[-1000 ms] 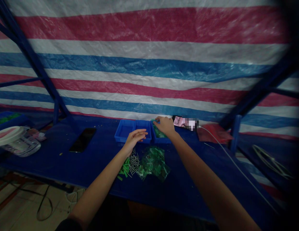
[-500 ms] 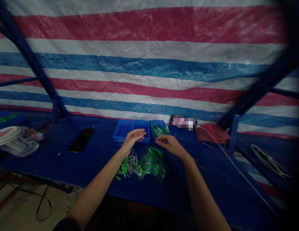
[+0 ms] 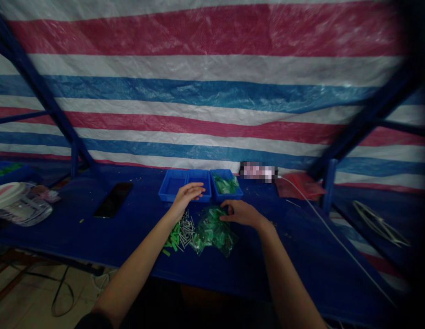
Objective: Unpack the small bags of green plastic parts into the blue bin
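My left hand [image 3: 187, 196] hovers at the front of the blue two-compartment tray [image 3: 162, 198], fingers stretched out, with nothing visible in them. Below it lie a heap of silver screws [image 3: 187, 230] and a pile of bright green plastic wall plugs [image 3: 174, 237]. My right hand [image 3: 242, 213] is over the clear bags of green pieces [image 3: 215, 235], thumb and fingers apart at their upper right edge; whether the fingertips touch the plastic I cannot tell. Behind that hand, a blue bin [image 3: 217, 198] holds more small bags with green contents [image 3: 226, 183].
A black phone [image 3: 113, 200] and a white-lidded clear tub [image 3: 23, 205] are on the left of the blue table [image 3: 130, 242]. Toward the back right lie a blurred-out device [image 3: 258, 172], a red plastic bag [image 3: 297, 186] and a white cable [image 3: 335, 233]. Blue frame posts stand at both sides.
My right hand has come down and back from the bin's front edge to the bags, its fingers opening from a pinch. My left hand has stayed nearly in place.
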